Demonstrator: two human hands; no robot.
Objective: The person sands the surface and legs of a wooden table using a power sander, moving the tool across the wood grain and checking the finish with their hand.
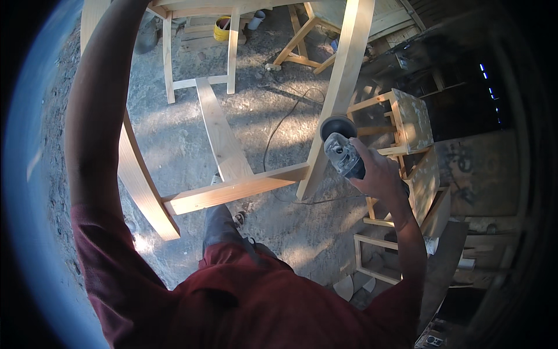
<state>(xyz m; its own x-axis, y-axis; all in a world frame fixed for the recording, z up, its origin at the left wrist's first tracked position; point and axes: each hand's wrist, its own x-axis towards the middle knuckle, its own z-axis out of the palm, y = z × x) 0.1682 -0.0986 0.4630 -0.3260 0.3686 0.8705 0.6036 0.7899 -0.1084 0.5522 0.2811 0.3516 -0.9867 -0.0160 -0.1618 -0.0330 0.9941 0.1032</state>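
Observation:
My right hand [381, 173] is wrapped round an angle grinder [343, 155]. Its round dark disc [333, 124] is against or very close to the right leg [338, 87] of a pale wooden frame, which looks like a chair or stool. A crossbar [238, 189] joins this leg to the left leg [141, 177], and a flat middle rail [222, 134] runs from it to a far bar [200, 81]. My left arm [99, 110] stretches forward along the frame's left side; its hand lies beyond the top edge, out of sight.
A dark cord [268, 145] curves across the concrete floor [296, 232]. Several wooden frames [414, 119] stand stacked at the right. Farther off are a wooden trestle [296, 43], a yellow bucket [221, 29] and a pale container [256, 21]. My leg [221, 227] stands just behind the crossbar.

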